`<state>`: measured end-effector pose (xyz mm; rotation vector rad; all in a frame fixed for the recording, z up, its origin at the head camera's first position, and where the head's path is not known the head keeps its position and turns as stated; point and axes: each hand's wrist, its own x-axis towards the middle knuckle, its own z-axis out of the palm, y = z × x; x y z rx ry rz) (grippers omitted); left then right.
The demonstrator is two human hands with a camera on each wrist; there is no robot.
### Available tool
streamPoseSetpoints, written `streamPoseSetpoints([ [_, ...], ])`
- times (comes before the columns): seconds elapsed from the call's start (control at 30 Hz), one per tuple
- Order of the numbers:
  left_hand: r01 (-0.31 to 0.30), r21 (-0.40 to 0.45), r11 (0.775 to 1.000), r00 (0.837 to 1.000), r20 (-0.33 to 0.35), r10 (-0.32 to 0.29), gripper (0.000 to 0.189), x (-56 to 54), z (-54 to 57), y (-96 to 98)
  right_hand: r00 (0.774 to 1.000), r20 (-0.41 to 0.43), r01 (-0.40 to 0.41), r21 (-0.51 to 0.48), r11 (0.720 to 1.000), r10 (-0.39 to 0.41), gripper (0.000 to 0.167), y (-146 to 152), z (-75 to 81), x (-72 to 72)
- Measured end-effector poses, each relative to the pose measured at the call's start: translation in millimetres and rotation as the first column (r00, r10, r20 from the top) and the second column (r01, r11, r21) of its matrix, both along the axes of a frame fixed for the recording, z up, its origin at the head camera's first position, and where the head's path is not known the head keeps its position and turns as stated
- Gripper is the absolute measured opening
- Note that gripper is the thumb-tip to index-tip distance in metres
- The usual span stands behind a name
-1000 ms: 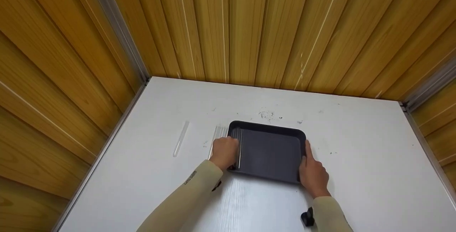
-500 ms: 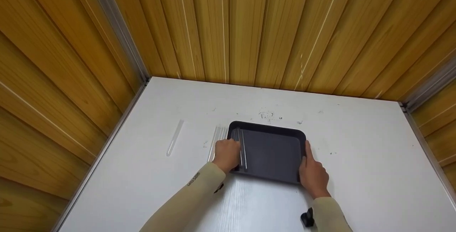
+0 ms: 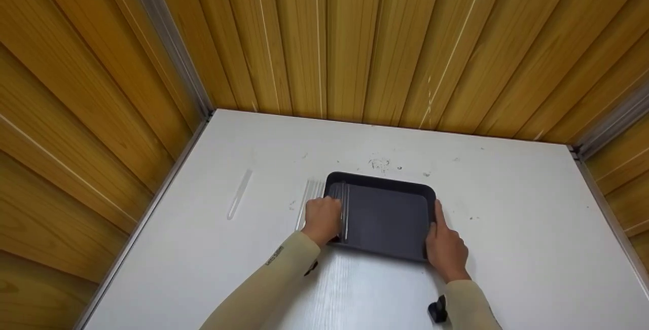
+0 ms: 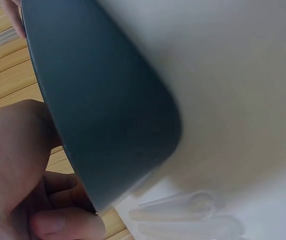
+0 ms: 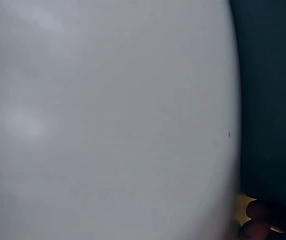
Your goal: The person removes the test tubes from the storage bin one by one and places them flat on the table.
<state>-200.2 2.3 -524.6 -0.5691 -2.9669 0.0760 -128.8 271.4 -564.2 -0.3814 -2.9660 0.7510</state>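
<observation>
A dark grey rectangular tray (image 3: 388,218) is held between both hands above the white table in the head view. At its left rim my left hand (image 3: 323,218) is curled over the edge; the left wrist view has bent fingers (image 4: 67,225) beside the tray's outer wall (image 4: 102,100). My right hand (image 3: 447,250) holds the right rim, index finger straight along the side. Clear test tubes (image 3: 346,218) lie inside the tray by the left hand, partly hidden by it. More test tubes (image 3: 313,188) lie on the table just left of the tray.
A single test tube (image 3: 240,194) lies apart on the white table (image 3: 532,228), further left. Wooden slatted panels (image 3: 350,41) with metal corner posts rise behind and beside the table. A small black device (image 3: 437,310) sits by the right sleeve.
The lone test tube has rolled leftward across the table. The tubes inside the tray shifted rightward, then slightly back. The left hand moved slightly right, then settled; the right hand and tray look still.
</observation>
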Motion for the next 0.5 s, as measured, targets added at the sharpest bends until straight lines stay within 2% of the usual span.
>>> streamPoseSetpoints([
  [0.33, -0.014, -0.01, 1.0, 0.999, 0.037, 0.015, 0.026, 0.0, 12.0, -0.7, 1.0, -0.005, -0.003, -0.002, 1.0, 0.003, 0.059, 0, -0.9, 0.7],
  [0.5, -0.006, 0.025, 1.0, 1.0, 0.024, 0.006, 0.033, 0.3, 16.9, -4.6, 1.0, -0.008, -0.002, 0.002, 1.0, 0.002, 0.058, 1, -1.2, 0.6],
])
